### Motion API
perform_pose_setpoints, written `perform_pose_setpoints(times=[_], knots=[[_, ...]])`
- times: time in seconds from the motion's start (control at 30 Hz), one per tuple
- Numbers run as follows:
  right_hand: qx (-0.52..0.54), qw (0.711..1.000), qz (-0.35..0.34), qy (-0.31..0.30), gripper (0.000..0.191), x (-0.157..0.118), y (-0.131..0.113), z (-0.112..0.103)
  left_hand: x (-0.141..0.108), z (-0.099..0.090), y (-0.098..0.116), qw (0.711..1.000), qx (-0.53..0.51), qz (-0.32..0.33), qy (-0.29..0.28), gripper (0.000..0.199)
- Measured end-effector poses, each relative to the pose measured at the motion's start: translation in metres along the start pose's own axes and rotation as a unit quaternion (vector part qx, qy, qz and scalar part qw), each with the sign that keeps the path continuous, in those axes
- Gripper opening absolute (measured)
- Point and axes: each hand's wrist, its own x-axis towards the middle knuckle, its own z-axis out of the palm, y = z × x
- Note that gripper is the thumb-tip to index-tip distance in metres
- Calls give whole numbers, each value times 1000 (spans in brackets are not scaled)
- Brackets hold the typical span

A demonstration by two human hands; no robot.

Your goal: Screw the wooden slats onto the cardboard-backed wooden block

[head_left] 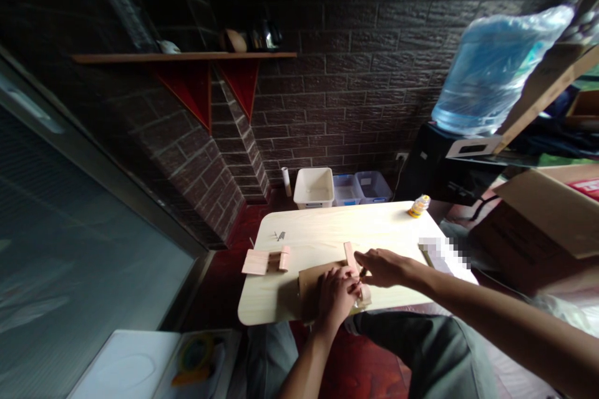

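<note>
Wooden assembly point(255, 262): left end of the surface point(322, 224); flat plate with rounded block alongside.
Dark hardware point(279, 236): loose, just behind the assembly; too small to identify.
Brown board point(309, 277): near edge of the surface, partly beneath the left hand.
Left hand point(337, 293): lies over the board, fingers bent; grip cannot be determined.
Wooden strip point(349, 252): projects beyond both hands' fingers.
Right hand point(381, 265): fingertips drawn in beside the left fingers; contact hidden, grip cannot be determined.
Bottle point(419, 206): yellow and clear, far right corner; lettering too small to read.
Sheet point(444, 255): right edge; content pixelated, illegible.
Water jug point(486, 75): blue, wrapped; greenish marking blurred.
</note>
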Motion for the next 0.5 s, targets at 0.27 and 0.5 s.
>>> perform_pose_setpoints(times=[0.27, 0.5], knots=[[-14, 999, -20, 22, 18, -2, 4, 11, -1, -2, 1, 1000, -6, -1, 1, 11], [-31, 999, -40, 18, 29, -1, -2, 0, -1, -1, 1, 1000, -7, -17, -2, 15]])
